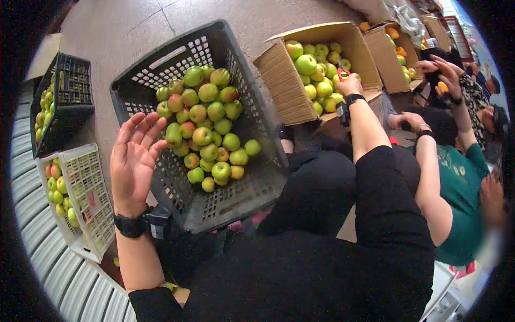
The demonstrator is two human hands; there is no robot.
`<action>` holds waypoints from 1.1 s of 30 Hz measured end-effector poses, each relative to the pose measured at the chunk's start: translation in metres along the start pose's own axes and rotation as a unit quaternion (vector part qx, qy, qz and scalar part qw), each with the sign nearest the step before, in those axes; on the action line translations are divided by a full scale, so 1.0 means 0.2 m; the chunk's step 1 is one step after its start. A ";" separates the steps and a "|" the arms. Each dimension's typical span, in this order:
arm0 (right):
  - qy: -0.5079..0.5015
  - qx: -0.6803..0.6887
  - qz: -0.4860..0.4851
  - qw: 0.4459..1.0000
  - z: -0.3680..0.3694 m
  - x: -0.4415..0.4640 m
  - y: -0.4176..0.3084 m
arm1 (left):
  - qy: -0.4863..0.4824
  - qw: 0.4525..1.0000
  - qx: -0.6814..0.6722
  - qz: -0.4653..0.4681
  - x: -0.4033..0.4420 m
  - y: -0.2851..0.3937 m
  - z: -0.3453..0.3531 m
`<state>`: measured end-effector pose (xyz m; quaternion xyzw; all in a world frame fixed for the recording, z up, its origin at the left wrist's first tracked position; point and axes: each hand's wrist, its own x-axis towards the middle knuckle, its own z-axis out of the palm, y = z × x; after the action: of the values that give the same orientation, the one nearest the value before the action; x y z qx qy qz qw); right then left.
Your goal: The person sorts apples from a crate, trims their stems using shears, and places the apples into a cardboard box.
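The left hand (138, 166) is raised palm up beside the large black crate (257, 129), fingers apart, holding nothing. Farthest left, a smaller black crate (75, 80) and a white crate (102, 185) contain apples; whether they are finished with, I cannot tell. The large crate holds a loose heap of green and blushed apples (201, 136), with bare mesh showing at its near end, so it looks only partly filled. Next comes a cardboard box (287, 91), where many green apples (306, 64) lie and plenty seem left to handle. Over them, the right hand (350, 86) is clamped on a small red tool (340, 75), its type unclear. At far right, a second cardboard box (379, 51) holds more fruit, near other people's hands (450, 78).
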<state>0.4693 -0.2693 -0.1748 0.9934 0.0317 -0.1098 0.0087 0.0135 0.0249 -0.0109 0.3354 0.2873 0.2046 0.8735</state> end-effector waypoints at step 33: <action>0.075 0.247 -0.539 0.802 -0.82 -1.55 -0.68 | 0.142 0.954 0.256 0.066 0.05 -0.08 -0.18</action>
<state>0.1945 -0.1487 0.0505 0.7900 0.5344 -0.0262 -0.2995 0.0005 0.0370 -0.0484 0.5334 0.4286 0.2274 0.6928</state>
